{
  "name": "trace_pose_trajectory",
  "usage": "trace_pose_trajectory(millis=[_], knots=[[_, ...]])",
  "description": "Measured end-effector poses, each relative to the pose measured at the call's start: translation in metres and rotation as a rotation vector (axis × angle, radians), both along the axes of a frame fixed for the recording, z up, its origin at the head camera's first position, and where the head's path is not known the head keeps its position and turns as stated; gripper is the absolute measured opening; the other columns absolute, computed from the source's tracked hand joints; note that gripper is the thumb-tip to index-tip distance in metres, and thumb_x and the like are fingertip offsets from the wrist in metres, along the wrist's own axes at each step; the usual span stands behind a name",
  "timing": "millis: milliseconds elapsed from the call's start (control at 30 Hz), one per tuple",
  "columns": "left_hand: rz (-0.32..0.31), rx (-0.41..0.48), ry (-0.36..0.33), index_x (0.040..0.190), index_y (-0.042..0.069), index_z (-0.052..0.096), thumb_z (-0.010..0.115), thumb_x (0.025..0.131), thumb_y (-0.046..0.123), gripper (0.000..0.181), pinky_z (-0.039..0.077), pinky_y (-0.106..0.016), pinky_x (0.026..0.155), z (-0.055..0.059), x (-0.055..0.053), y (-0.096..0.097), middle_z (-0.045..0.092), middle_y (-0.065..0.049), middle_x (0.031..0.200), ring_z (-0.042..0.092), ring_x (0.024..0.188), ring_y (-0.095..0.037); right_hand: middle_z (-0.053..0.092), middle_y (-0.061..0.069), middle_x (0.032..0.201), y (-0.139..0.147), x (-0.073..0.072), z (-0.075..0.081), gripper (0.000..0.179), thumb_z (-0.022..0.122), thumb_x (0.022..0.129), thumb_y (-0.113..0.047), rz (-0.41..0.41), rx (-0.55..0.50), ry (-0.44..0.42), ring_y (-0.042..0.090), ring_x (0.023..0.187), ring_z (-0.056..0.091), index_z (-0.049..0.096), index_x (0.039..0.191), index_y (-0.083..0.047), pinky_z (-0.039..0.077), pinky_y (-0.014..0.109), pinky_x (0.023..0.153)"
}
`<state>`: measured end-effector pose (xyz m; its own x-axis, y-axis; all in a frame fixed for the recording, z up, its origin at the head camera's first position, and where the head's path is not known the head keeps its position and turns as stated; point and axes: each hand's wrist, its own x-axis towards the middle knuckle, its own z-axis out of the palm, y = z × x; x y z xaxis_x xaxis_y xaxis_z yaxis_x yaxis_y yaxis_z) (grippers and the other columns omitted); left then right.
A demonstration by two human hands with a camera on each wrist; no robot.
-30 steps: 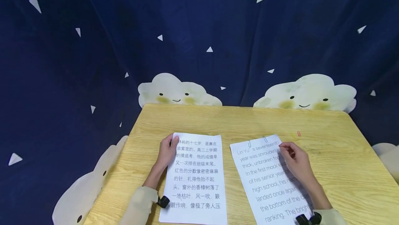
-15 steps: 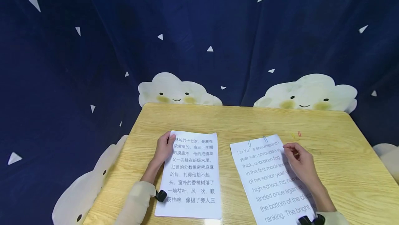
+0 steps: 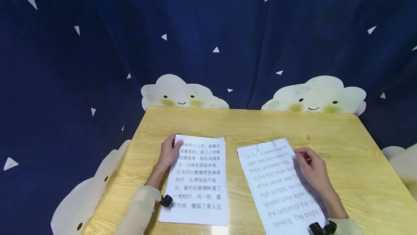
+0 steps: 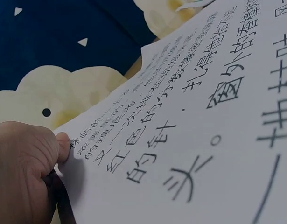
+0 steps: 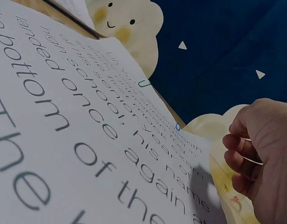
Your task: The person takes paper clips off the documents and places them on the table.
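Observation:
My left hand (image 3: 169, 151) grips the upper left edge of the left stack of printed paper (image 3: 197, 188), its thumb lying on top of the Chinese text. In the left wrist view that paper (image 4: 190, 154) slants up from the hand. My right hand (image 3: 313, 168) hovers by the right edge of the printed English sheets (image 3: 277, 188). In the right wrist view, its loosely curled fingers hold nothing and stand beside the paper (image 5: 101, 135). A green paper clip (image 3: 257, 147) and a blue paper clip (image 3: 273, 143) sit on the top edge of the English sheets.
A red paper clip (image 3: 308, 137) and a yellow paper clip (image 3: 302, 139) lie on the wooden table (image 3: 238, 126) beyond the right hand. A dark blue curtain (image 3: 195, 17) with cloud shapes stands behind the table's far edge.
The left hand has drawn the Chinese-text paper left and a little farther from me. My right hand has shifted slightly off the edge of the English sheets, which stay in place.

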<state>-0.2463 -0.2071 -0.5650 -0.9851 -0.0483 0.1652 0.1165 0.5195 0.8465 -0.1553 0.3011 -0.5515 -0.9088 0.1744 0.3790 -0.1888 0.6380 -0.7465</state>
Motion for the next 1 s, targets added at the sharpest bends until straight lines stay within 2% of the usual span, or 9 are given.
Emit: trace_pose_trajectory(millis=[133,267,467,733,833,1000], knots=[[0.024,-0.018,0.028,0.129,0.001,0.058,0.069,0.091,0.011,0.041,0.045,-0.024,0.058,0.001,-0.003,-0.002,0.065,-0.013,0.082,0.055,0.065,-0.018,0.063,0.005,0.081,0.000,-0.001,0.000,0.008,0.060,0.096,-0.008,0.010,-0.004,0.025,0.008,0.068,0.052,0.067,0.099,-0.004,0.041,0.013,0.055],[0.037,-0.009,0.040,0.127,0.001,0.060,0.072,0.088,0.008,0.042,0.040,-0.020,0.054,0.003,-0.004,-0.002,0.062,-0.011,0.075,0.050,0.062,-0.016,0.063,0.005,0.080,0.001,-0.001,-0.001,0.008,0.061,0.095,-0.007,0.007,-0.002,0.035,0.006,0.067,0.052,0.067,0.098,-0.003,0.041,0.013,0.055],[0.028,-0.005,0.037,0.120,0.001,0.064,0.072,0.089,0.011,0.034,0.043,-0.021,0.057,0.004,-0.005,-0.001,0.067,-0.012,0.081,0.055,0.066,-0.017,0.065,0.007,0.082,0.005,0.001,-0.004,0.008,0.060,0.096,-0.008,0.000,-0.009,0.020,0.007,0.068,0.053,0.067,0.099,-0.004,0.042,0.013,0.056],[0.018,-0.067,0.051,0.119,-0.001,0.064,0.071,0.090,0.015,0.033,0.041,-0.023,0.057,0.002,-0.009,-0.003,0.062,-0.009,0.079,0.052,0.066,-0.018,0.064,0.004,0.083,0.006,0.002,-0.005,0.009,0.061,0.096,-0.011,0.021,-0.014,0.007,0.008,0.069,0.053,0.067,0.100,-0.006,0.043,0.014,0.056],[0.021,-0.094,0.052,0.124,0.000,0.061,0.071,0.091,0.016,0.038,0.043,-0.026,0.061,0.004,-0.011,-0.002,0.062,-0.010,0.082,0.053,0.069,-0.019,0.064,0.005,0.083,0.007,0.002,-0.003,0.010,0.060,0.097,-0.012,0.019,-0.015,0.003,0.008,0.069,0.053,0.067,0.101,-0.006,0.042,0.014,0.056],[0.048,-0.140,0.023,0.138,0.004,0.047,0.072,0.090,0.018,0.056,0.042,-0.035,0.079,0.010,-0.010,0.004,0.055,-0.014,0.102,0.050,0.090,-0.025,0.064,0.004,0.082,0.008,0.003,-0.004,0.009,0.060,0.096,-0.012,0.013,-0.011,0.001,0.008,0.069,0.053,0.067,0.100,-0.006,0.042,0.013,0.056]])
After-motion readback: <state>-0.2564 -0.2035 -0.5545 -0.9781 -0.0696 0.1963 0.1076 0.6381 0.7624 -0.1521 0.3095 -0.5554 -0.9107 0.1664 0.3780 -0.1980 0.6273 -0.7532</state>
